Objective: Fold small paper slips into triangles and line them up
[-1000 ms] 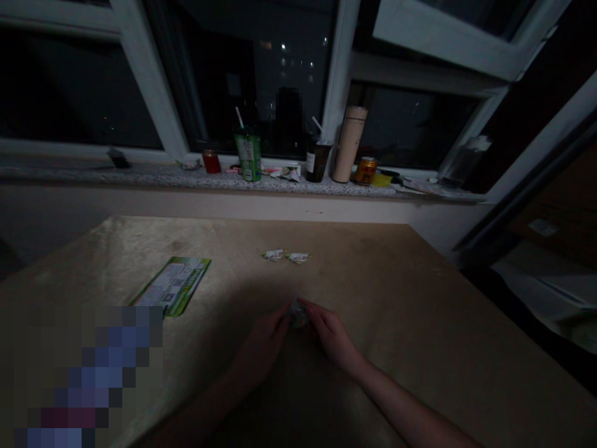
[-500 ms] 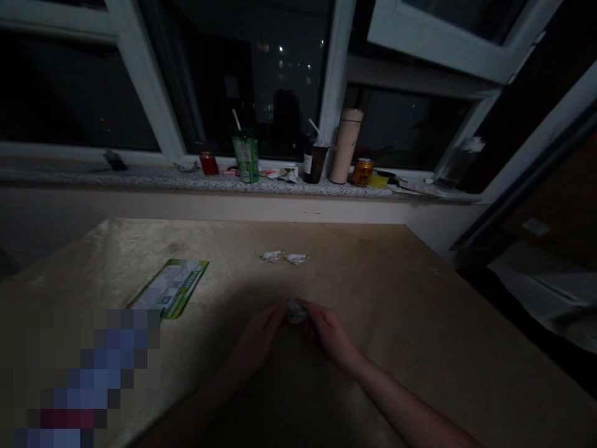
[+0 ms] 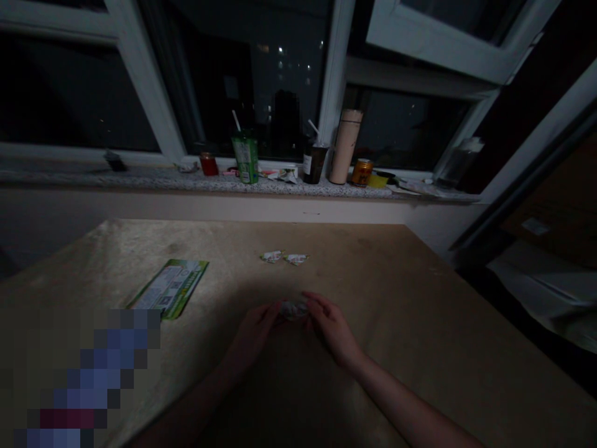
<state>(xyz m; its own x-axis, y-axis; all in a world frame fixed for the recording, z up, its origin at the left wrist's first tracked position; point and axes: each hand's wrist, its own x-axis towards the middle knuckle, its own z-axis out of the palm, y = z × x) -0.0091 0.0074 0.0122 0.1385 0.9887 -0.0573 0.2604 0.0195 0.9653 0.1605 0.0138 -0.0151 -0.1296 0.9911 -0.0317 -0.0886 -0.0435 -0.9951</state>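
A small whitish wrapped piece (image 3: 293, 310), like a folded wrapper, is held between my two hands above the table. My left hand (image 3: 258, 328) pinches its left end. The fingers of my right hand (image 3: 329, 321) are closed at its right end. It is too dark to read any print on the piece. Farther back lie two small white-and-green wrapped pieces, a left one (image 3: 272, 256) and a right one (image 3: 296, 259), side by side on the table.
A green-and-white printed packet (image 3: 175, 289) lies flat on the table (image 3: 396, 298) at the left. Along the granite windowsill (image 3: 158, 178) stand a green cup (image 3: 245, 157), a dark cup (image 3: 314, 163), a pink flask (image 3: 346, 147), an orange can (image 3: 362, 172) and a red jar (image 3: 208, 163).
My hands have moved slightly apart, the left one a little to the left. More of the whitish piece's width shows between them. The things on the table have stayed put.
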